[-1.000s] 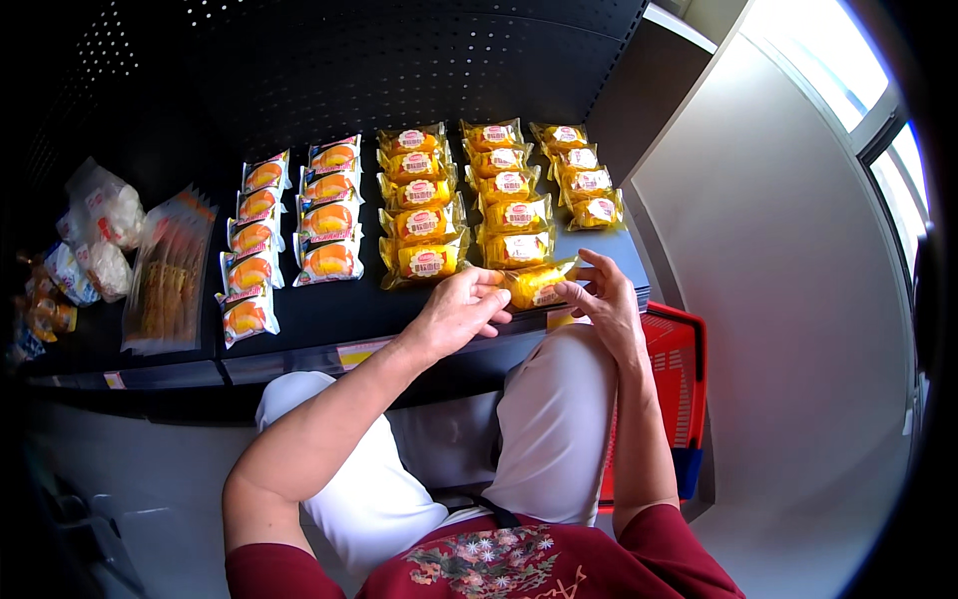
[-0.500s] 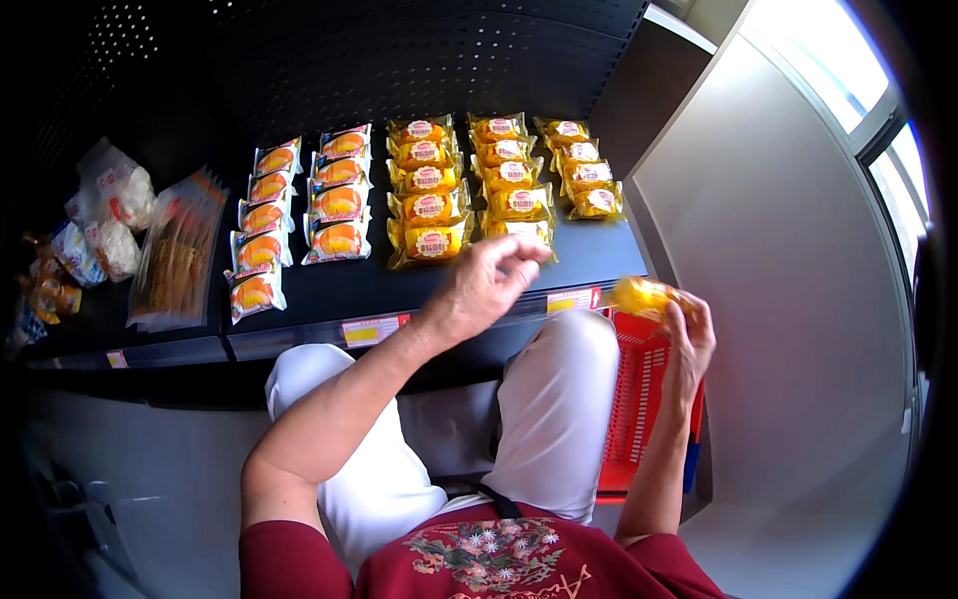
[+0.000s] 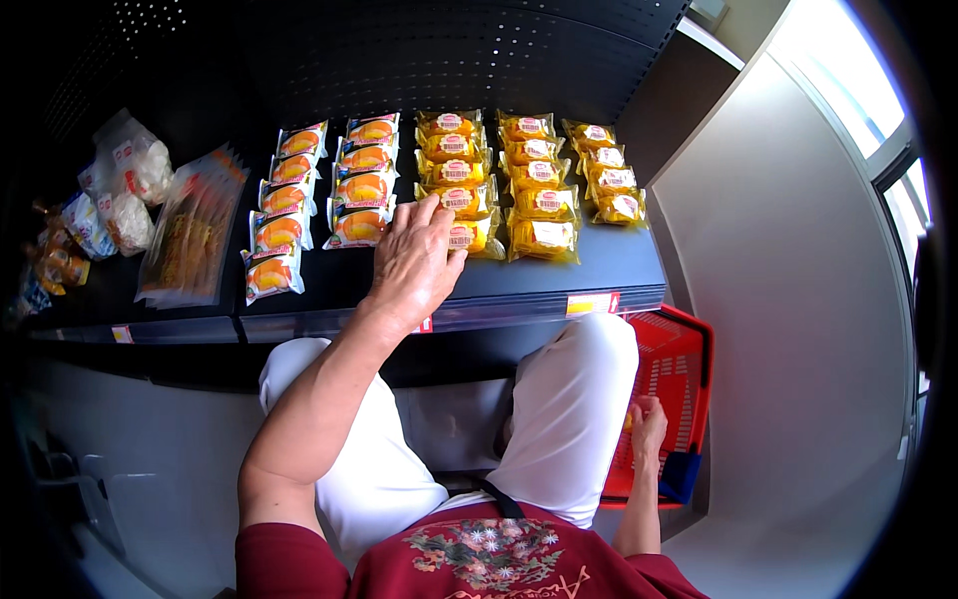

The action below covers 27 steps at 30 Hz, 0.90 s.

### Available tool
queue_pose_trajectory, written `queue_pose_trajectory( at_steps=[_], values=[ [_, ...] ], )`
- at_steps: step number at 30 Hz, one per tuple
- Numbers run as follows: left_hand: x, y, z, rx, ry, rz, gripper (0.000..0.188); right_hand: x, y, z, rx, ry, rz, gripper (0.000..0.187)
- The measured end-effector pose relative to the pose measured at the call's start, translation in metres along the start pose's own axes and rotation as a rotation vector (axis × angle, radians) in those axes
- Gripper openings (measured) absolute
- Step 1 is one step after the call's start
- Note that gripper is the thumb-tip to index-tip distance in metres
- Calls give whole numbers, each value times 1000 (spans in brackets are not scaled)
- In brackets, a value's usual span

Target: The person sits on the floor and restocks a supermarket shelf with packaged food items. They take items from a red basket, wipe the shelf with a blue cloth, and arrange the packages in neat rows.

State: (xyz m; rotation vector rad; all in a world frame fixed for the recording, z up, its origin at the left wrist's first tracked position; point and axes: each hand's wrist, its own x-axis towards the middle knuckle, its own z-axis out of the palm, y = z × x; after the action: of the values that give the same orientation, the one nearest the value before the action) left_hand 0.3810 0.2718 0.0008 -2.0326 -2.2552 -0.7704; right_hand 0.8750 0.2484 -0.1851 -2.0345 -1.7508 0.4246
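Note:
My left hand [image 3: 414, 255] reaches over the shelf with its fingers stretched out. It covers the left end of the front yellow-wrapped bread [image 3: 475, 239] in its row; whether it presses on the pack I cannot tell. Down at the right, my right hand [image 3: 650, 425] is inside a red shopping basket [image 3: 682, 326], fingers curled. A sliver of a yellow-wrapped bread [image 3: 629, 421] shows at its fingers, the rest hidden. Two more rows of yellow packs [image 3: 544, 204] stand to the right of my left hand, and white-wrapped breads [image 3: 356, 228] to its left.
Flat clear bags of brown food [image 3: 190, 235] and white bagged goods [image 3: 130, 222] lie farther left on the dark shelf. Price tags [image 3: 593, 303] line the shelf's front edge. A grey panel [image 3: 768, 260] rises to the right of the basket. My knees are under the edge.
My right hand has gone down from the shelf edge into the basket with the yellow-wrapped bread. My left hand has moved left, from the middle yellow row to the left yellow row.

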Motion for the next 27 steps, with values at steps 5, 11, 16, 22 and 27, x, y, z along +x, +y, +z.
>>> queue_pose_trajectory(
  at_steps=[5,11,16,22,27],
  values=[
    [-2,0,-3,57,62,-16,53,45,-135,-42,494,127,-120,18],
    [-7,-7,-12,6,9,-135,54,46,-303,-53,856,-193,-403,23],
    [-5,-14,-10,-114,-41,-170,55,46,-375,-18,492,-428,-630,40],
    [-9,-18,-4,-196,-53,-141,55,54,-381,25,501,-505,-596,51],
    [-4,-21,-6,-459,-37,-164,44,44,-376,20,808,-445,-383,62]
  ],
)
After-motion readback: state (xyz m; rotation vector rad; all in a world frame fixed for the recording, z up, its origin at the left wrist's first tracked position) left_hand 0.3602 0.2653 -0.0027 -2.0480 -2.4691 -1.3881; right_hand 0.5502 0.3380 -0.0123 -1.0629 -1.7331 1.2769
